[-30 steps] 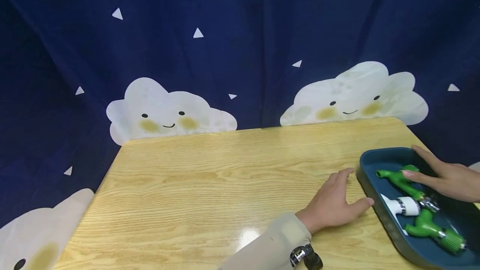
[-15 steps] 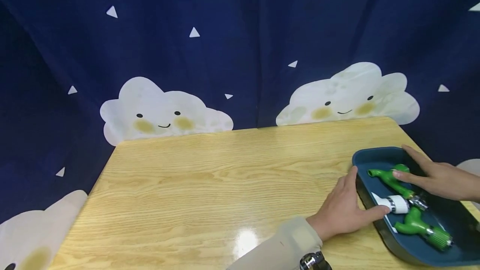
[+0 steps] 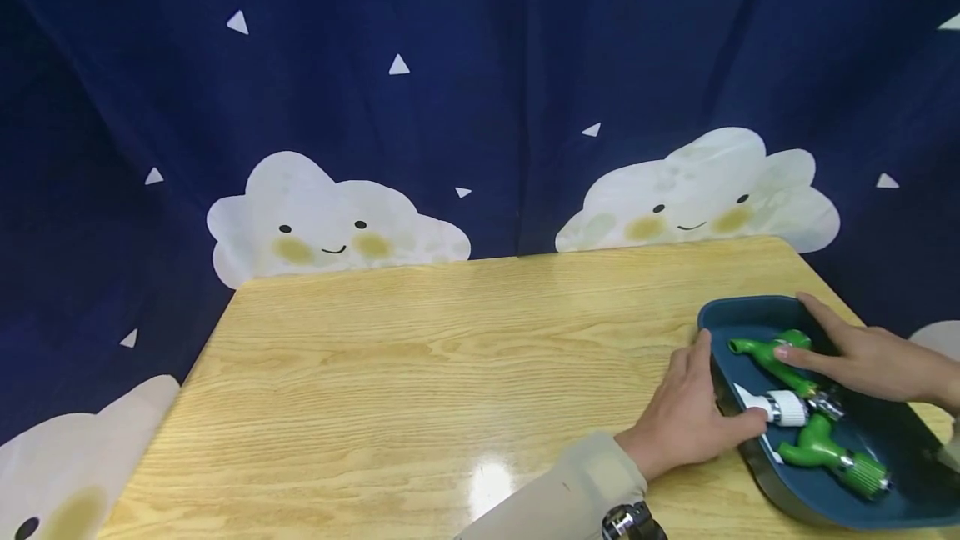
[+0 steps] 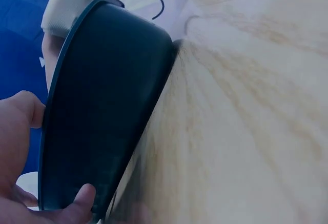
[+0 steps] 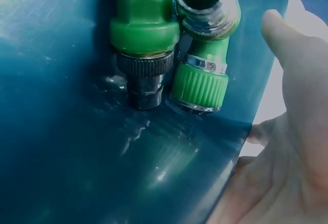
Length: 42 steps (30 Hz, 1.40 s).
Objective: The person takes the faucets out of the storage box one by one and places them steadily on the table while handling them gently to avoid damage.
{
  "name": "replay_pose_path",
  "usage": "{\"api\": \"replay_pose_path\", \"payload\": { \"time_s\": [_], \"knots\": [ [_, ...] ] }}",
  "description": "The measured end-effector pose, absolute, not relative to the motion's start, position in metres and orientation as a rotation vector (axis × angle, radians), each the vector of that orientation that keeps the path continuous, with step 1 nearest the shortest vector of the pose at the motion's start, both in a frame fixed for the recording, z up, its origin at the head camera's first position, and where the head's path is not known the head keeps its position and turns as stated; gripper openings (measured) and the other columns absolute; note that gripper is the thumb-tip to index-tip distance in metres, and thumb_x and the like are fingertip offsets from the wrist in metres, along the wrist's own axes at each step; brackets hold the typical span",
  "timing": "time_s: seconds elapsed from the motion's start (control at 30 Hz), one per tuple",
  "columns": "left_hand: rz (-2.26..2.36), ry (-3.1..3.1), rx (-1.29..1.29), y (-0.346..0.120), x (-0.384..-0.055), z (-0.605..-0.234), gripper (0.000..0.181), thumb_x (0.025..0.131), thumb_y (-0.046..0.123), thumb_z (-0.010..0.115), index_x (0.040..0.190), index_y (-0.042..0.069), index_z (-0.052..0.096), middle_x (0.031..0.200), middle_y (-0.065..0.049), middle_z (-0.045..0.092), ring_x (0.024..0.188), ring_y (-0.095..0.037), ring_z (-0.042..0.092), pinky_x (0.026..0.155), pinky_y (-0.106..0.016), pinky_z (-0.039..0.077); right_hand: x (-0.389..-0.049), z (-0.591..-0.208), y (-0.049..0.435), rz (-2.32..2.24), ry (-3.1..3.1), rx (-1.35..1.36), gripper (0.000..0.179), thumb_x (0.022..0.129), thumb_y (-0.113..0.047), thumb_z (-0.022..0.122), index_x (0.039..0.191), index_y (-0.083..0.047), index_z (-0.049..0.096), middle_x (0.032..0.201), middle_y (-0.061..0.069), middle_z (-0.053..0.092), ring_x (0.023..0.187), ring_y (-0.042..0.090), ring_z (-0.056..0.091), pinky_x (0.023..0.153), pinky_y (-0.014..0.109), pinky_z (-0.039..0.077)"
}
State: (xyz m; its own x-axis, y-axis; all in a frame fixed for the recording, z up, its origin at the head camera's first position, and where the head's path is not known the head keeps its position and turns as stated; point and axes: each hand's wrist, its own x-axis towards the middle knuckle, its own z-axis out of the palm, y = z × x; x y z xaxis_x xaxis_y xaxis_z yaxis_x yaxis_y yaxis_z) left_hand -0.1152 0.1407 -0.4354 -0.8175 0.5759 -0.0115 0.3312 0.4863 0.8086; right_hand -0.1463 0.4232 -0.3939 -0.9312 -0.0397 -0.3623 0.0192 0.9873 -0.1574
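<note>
A dark blue plastic tray (image 3: 911, 473) sits at the right of the table in the head view. Inside lie a green tap (image 3: 776, 354), a second green tap (image 3: 821, 446) and a white tap (image 3: 783, 408). My left hand (image 3: 686, 415) grips the tray's left side, thumb over the rim and fingers along the outer wall. In the left wrist view that hand (image 4: 20, 147) is at the tray wall (image 4: 107, 90). My right hand (image 3: 873, 361) holds the far right rim, its thumb in front of the first green tap. Tap ends (image 5: 200, 83) show in the right wrist view.
The wooden table (image 3: 375, 407) stretches to the left of the tray. Behind it hangs a dark blue curtain (image 3: 450, 40) with white clouds (image 3: 337, 215) and triangles. A watch-like band (image 3: 633, 521) is on the left wrist.
My left hand has moved right and taken hold of the tray's left side. The tray has shifted slightly left, with my right hand staying at its far rim.
</note>
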Motion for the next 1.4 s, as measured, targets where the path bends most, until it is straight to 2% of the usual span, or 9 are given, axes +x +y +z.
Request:
{"api": "replay_pose_path", "payload": {
  "time_s": [0.2, 0.57, 0.8, 1.13, 1.4],
  "knots": [
    [1.248, 2.48, 0.773, 0.139, -0.113, -0.437, 0.105, 0.091, 0.06, 0.067, 0.167, 0.024, 0.005, 0.164, 0.001, 0.033, 0.138, -0.004, 0.046, 0.105, -0.021, 0.048, -0.144, -0.396, 0.42, -0.226, 2.774, -0.017, 0.121, 0.097, -0.07, 0.052, 0.154, 0.018, -0.01, 0.138, 0.059, 0.032, 0.109, 0.069, 0.056, 0.079, 0.065, 0.054],
    [1.317, 2.444, 0.727, 0.13, -0.112, -0.439, 0.105, 0.087, 0.057, 0.07, 0.167, 0.028, 0.008, 0.16, 0.004, 0.036, 0.12, 0.001, 0.049, 0.098, -0.018, 0.049, -0.141, -0.396, 0.413, -0.269, 2.789, -0.051, 0.118, 0.098, -0.067, 0.052, 0.156, 0.016, -0.01, 0.139, 0.058, 0.033, 0.112, 0.068, 0.056, 0.079, 0.064, 0.054],
    [1.396, 2.379, 0.731, 0.122, -0.115, -0.44, 0.105, 0.088, 0.052, 0.073, 0.167, 0.029, 0.008, 0.155, 0.002, 0.04, 0.089, 0.009, 0.051, 0.084, -0.011, 0.047, -0.142, -0.394, 0.406, -0.304, 2.762, -0.049, 0.119, 0.098, -0.066, 0.053, 0.155, 0.017, -0.011, 0.139, 0.06, 0.031, 0.115, 0.068, 0.054, 0.081, 0.064, 0.054],
    [1.412, 2.383, 0.703, 0.113, -0.114, -0.441, 0.104, 0.088, 0.051, 0.074, 0.167, 0.03, 0.009, 0.151, 0.004, 0.042, 0.087, 0.009, 0.051, 0.081, -0.01, 0.047, -0.146, -0.391, 0.396, -0.307, 2.698, -0.027, 0.12, 0.098, -0.07, 0.05, 0.155, 0.015, -0.013, 0.143, 0.059, 0.025, 0.121, 0.07, 0.048, 0.087, 0.07, 0.051],
    [1.458, 2.371, 0.695, 0.106, -0.116, -0.441, 0.102, 0.089, 0.049, 0.073, 0.167, 0.028, 0.011, 0.151, 0.002, 0.043, 0.09, 0.009, 0.054, 0.084, -0.01, 0.047, -0.15, -0.382, 0.389, -0.318, 2.672, -0.067, 0.117, 0.099, -0.066, 0.051, 0.156, 0.014, -0.013, 0.145, 0.058, 0.019, 0.127, 0.073, 0.038, 0.095, 0.076, 0.043]
  ]
}}
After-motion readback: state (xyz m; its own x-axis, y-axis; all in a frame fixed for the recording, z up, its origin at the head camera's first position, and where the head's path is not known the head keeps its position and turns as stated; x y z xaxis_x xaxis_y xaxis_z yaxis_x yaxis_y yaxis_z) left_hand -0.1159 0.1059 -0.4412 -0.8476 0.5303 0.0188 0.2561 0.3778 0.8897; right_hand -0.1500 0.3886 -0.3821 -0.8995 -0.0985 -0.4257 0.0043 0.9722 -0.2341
